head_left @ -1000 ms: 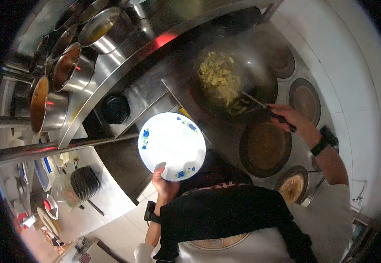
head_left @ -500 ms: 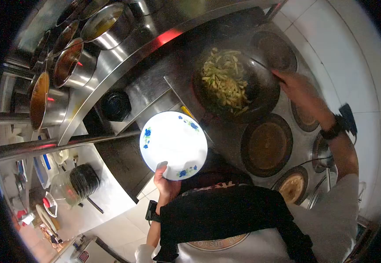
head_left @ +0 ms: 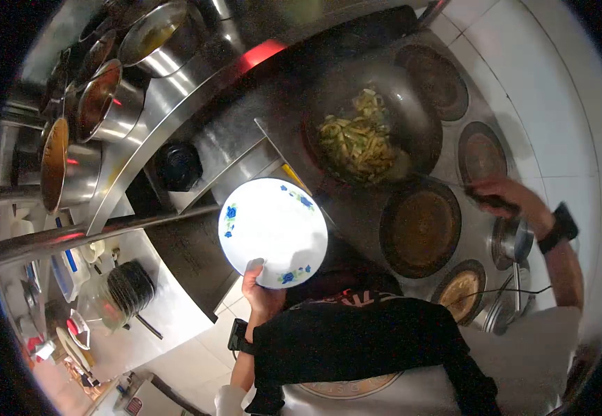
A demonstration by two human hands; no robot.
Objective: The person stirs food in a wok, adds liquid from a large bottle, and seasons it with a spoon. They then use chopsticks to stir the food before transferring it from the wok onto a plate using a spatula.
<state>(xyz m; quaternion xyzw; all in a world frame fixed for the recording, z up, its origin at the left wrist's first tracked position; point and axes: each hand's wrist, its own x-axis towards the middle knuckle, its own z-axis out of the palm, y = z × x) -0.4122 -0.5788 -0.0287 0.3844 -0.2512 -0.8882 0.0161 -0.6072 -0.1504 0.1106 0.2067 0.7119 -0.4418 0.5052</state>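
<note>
My left hand (head_left: 263, 292) grips the lower edge of a white plate (head_left: 273, 232) with blue flowers, its thumb on the plate's face. Nothing lies on the plate. Sliced greenish-yellow food (head_left: 358, 142) sits in the left part of a large dark wok (head_left: 419, 121). To the right of the wok, my right hand (head_left: 498, 194) is closed round the dark handle of a utensil. Its thin shaft runs left to the wok's lower edge, where the tip is blurred.
Round dark burner covers (head_left: 421, 226) lie below and right of the wok. Steel pots (head_left: 72, 166) with sauces stand on a shelf at the upper left. A white counter (head_left: 176, 298) with a stack of black bowls (head_left: 132, 286) is at the lower left. White tiled wall (head_left: 564, 139) rises at the right.
My right hand has moved down and to the right with the utensil. The food has shifted and bunched lower in the wok. My left hand and the plate have hardly moved.
</note>
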